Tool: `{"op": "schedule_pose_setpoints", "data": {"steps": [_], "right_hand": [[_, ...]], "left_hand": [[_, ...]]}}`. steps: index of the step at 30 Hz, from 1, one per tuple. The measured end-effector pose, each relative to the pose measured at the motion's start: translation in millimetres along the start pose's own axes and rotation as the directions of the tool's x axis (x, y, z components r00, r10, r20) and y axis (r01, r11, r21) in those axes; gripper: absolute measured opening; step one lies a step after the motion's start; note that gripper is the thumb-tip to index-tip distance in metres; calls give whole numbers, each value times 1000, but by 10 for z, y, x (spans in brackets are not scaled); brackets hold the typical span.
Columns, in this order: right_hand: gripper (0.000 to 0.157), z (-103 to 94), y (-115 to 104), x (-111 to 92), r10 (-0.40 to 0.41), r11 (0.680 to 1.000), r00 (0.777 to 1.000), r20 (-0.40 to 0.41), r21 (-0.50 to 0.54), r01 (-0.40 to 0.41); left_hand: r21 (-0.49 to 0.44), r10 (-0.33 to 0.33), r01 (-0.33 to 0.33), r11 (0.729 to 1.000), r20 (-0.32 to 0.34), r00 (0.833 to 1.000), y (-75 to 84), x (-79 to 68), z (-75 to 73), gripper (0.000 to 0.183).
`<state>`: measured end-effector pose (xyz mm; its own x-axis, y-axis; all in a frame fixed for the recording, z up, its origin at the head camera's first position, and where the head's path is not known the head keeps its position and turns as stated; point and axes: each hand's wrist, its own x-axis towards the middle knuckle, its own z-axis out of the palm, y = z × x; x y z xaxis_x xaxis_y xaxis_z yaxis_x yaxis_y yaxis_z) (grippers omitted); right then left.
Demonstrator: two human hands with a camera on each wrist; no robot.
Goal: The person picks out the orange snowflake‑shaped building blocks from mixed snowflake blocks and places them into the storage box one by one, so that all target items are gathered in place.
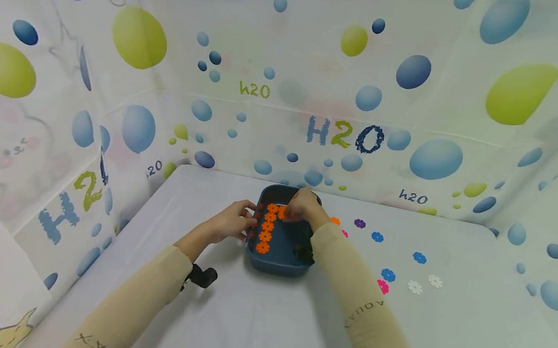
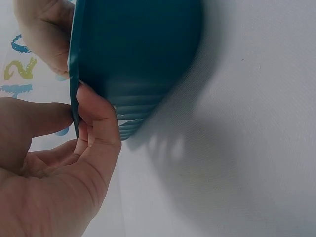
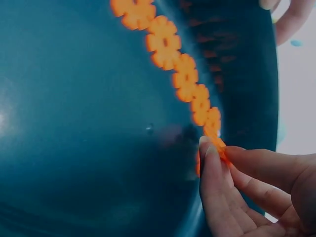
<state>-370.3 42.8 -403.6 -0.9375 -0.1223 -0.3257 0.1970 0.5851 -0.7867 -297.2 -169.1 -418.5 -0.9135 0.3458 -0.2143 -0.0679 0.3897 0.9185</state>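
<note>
A dark blue-green plastic bin [image 1: 276,267] stands on the white-covered table. My left hand [image 1: 229,221] grips its left rim, with the thumb on one side of the wall and the fingers on the other in the left wrist view. Inside, several orange flower-shaped discs [image 1: 266,226] lie in a line along the left wall. At the bin's far end my right hand [image 1: 304,206] pinches an orange flower-shaped disc [image 3: 222,149] between thumb and fingers, right at the end of the line. Part of this disc is hidden behind the fingertips.
Right of the bin lie loose flower discs: blue ones [image 1: 419,258], white ones [image 1: 415,287], a purple one [image 1: 359,223] and a pink one [image 1: 383,287]. My right forearm partly covers others. A patterned curtain [image 1: 288,84] hangs behind the table.
</note>
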Motion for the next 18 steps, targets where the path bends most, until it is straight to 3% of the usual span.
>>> {"op": "schedule_pose_setpoints", "data": {"steps": [5, 18], "right_hand": [[23, 48, 48, 70, 67, 993, 996, -56, -90, -72], [23, 147, 105, 120, 81, 996, 992, -101, -32, -84]], "left_hand": [[1, -5, 5, 1000, -4, 1000, 17, -3, 7, 45], [-2, -12, 12, 1000, -5, 1000, -1, 13, 9, 44]]}}
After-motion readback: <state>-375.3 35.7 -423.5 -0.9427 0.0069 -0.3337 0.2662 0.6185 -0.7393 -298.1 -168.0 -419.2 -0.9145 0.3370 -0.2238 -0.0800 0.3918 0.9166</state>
